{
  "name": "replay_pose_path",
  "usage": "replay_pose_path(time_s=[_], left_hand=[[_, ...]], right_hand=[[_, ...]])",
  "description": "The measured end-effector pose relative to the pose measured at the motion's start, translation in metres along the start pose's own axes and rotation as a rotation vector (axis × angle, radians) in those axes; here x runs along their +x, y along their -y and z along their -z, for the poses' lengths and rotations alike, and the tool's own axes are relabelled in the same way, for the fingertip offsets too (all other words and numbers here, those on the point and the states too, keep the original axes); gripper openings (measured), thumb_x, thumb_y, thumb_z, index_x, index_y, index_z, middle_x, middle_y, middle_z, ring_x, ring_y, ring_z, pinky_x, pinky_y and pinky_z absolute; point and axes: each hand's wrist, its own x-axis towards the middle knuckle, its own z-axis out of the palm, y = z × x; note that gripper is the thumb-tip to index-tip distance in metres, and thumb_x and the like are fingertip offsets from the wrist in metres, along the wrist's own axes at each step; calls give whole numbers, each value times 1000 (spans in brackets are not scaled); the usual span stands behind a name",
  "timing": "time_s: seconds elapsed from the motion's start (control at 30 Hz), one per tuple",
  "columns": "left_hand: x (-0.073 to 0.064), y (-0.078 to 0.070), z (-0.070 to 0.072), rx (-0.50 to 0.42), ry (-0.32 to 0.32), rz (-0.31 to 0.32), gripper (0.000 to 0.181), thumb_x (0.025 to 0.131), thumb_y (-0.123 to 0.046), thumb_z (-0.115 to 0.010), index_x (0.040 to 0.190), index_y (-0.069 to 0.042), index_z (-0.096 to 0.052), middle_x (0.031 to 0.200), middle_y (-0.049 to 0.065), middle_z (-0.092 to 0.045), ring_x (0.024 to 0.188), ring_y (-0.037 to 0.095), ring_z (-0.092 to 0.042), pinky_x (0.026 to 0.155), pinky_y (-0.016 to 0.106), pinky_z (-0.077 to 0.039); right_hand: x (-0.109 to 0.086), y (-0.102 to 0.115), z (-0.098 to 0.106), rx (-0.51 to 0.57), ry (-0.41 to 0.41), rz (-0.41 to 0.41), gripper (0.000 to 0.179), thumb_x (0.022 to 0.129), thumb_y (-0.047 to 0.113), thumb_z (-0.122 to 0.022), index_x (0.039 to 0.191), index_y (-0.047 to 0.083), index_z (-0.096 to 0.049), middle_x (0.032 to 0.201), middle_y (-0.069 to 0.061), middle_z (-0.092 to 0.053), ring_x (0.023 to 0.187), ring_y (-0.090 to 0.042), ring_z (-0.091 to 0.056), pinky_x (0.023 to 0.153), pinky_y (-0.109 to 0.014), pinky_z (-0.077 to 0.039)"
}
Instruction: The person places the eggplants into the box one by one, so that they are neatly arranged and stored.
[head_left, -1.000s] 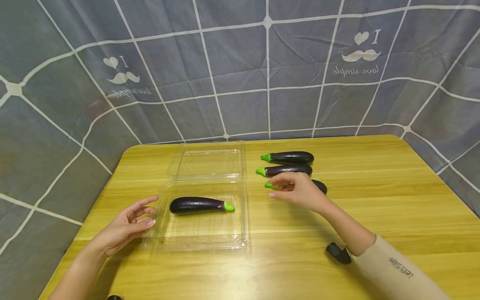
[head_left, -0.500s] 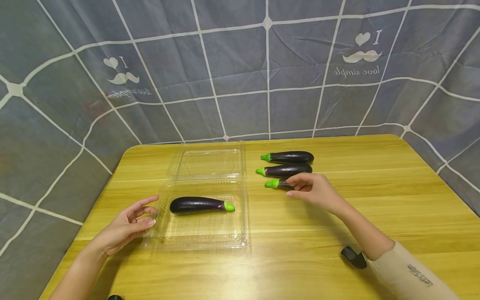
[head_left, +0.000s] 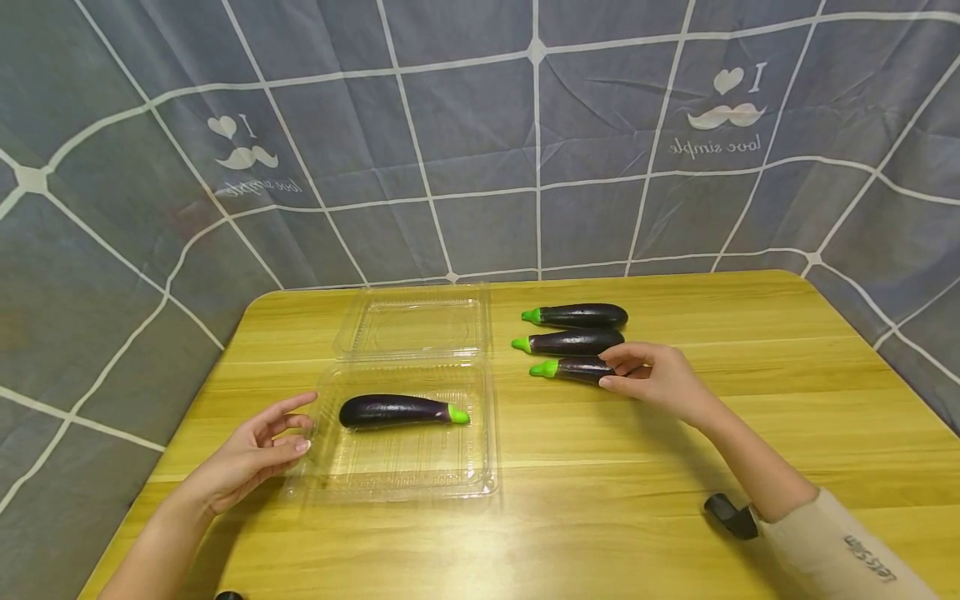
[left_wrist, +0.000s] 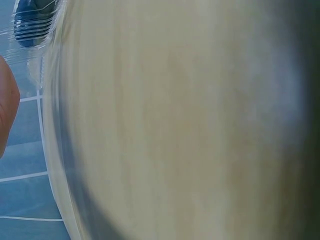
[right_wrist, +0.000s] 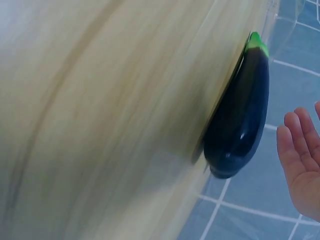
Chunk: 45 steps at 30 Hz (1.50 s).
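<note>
A purple eggplant with a green stem end lies in the base of a clear plastic clamshell container. My left hand is at the container's left edge, fingers loosely bent; whether it touches the rim is hard to tell. On the right, three eggplants lie in a stack of rows: the far one, the middle one and the nearest one. My right hand hovers by the thick end of the nearest, hiding it in the head view. The right wrist view has a gap between that eggplant and the relaxed fingers.
The container's lid lies folded back behind its base. A wooden table carries everything, with a grey checked curtain hanging behind and at the sides. A black device is at the right sleeve's cuff.
My right hand has moved rightward along the nearest eggplant, from its green stem toward its thick end, uncovering the stem and middle. My left hand and the container have stayed put.
</note>
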Motion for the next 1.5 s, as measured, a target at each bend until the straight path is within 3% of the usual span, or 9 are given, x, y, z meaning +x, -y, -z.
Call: replay_pose_path(time_s=[0.3,0.53,0.67,1.0,1.5], left_hand=[[0,0,0,-9,4,-4,56,93,8,-46,139,-23,-41,109,-3,-51,87,4,-57,72,20,-50],[0,1,0,-6,4,-3,56,93,8,-46,139,-23,-41,109,-4,-51,87,4,-57,71,20,-50],[0,0,0,-6,5,-2,56,93,8,-46,140,-23,-41,109,-4,-51,87,4,-57,72,20,-50],[0,1,0,-2,0,3,56,93,7,-47,140,-23,-40,109,-4,-51,87,5,-57,71,21,-50],[1,1,1,-1,-3,6,56,93,8,-47,140,-21,-39,109,-3,-51,86,4,-57,71,20,-50]], right_hand=[[-2,-11,11,-43,-23,-29,36,81,16,-74,110,-2,-65,103,-17,-65,85,-11,-58,74,-24,-51],[-1,-18,17,-73,-39,-47,38,82,18,-73,112,-3,-64,107,-18,-64,93,-27,-59,74,-26,-51],[-1,-26,20,-84,-48,-61,38,81,19,-74,111,-4,-64,108,-18,-64,95,-30,-58,75,-26,-51],[1,-41,27,-132,14,-131,46,83,28,-72,117,0,-61,114,-19,-62,100,-34,-57,75,-34,-51],[7,-46,26,-156,80,-123,46,84,28,-71,118,-1,-61,113,-18,-62,101,-33,-57,78,-37,-49]])
